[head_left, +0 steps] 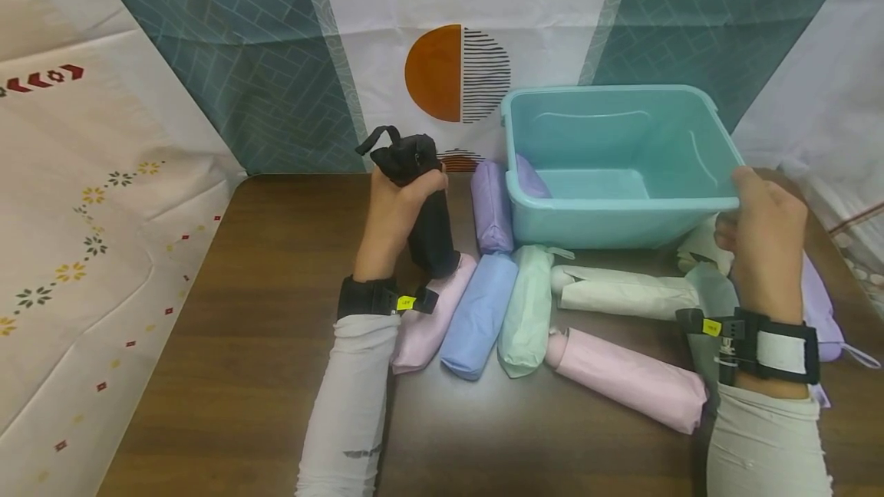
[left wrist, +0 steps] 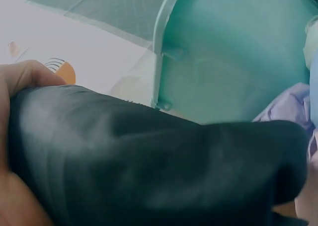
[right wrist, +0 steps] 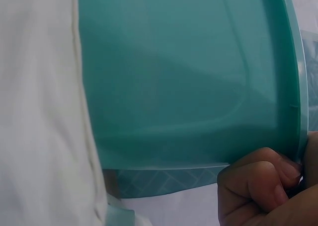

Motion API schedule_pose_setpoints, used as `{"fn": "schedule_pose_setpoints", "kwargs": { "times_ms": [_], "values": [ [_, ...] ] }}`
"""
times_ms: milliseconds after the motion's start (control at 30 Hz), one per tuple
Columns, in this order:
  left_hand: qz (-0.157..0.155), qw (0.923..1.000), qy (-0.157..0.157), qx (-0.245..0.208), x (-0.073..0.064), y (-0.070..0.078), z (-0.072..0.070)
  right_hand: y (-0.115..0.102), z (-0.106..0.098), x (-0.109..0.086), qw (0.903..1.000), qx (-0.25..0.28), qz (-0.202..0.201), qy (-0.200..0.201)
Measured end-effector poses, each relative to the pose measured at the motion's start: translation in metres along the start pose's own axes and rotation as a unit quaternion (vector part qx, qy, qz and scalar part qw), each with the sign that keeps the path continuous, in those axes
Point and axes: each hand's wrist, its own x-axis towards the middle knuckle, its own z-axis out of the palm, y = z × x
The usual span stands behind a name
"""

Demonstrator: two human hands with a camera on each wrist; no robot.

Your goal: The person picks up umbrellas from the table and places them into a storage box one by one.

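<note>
My left hand [head_left: 399, 202] grips a folded black umbrella [head_left: 433, 232] in its sleeve, held upright with its strap end on top. The umbrella's lower end overlaps a pink folded umbrella [head_left: 438, 313] in the head view. Across the left wrist view, the same black umbrella fills the lower half. With curled fingers and thumb, my right hand [head_left: 772, 232] holds the front right corner of a teal plastic bin [head_left: 587, 222] by its rim. A lavender piece [head_left: 532, 179] shows inside the bin at the left.
Left of the bin lies a purple umbrella [head_left: 492, 205]. In front are blue [head_left: 479, 317], mint green [head_left: 526, 313], whitish [head_left: 625, 291] and second pink [head_left: 631, 374] umbrellas. A lavender one [head_left: 818, 301] is partly behind my right wrist. Patterned cloth [head_left: 242, 60] hangs behind the wooden table [head_left: 228, 343].
</note>
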Motion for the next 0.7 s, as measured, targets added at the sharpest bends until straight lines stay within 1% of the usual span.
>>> {"fn": "schedule_pose_setpoints", "kwargs": {
  "times_ms": [67,167,233,367,467,533,700],
  "values": [
    [0.002,1.0000,0.000,-0.009,-0.001,0.003,0.001,0.000,0.000,0.000,1.0000,-0.002,0.001,0.000],
    [-0.002,0.9997,0.002,-0.026,-0.003,0.008,0.005,0.000,0.000,0.001,0.9999,0.009,0.005,-0.003],
    [-0.005,0.9994,0.003,-0.034,-0.005,0.015,0.008,0.000,0.000,0.002,0.9997,0.021,0.006,-0.007],
    [-0.010,0.9995,0.001,-0.031,-0.003,0.025,0.015,0.001,0.001,0.001,0.9992,0.038,0.004,-0.013],
    [-0.004,0.9995,-0.005,-0.030,0.007,0.027,0.020,0.001,0.001,0.001,0.9991,0.041,0.002,-0.014],
    [0.010,0.9994,-0.016,-0.028,0.015,0.028,0.023,0.000,0.000,0.001,0.9992,0.038,0.003,-0.013],
    [0.042,0.9976,-0.039,-0.039,0.035,0.042,0.031,0.000,-0.001,0.001,0.9992,0.036,0.001,-0.016]
  ]
}}
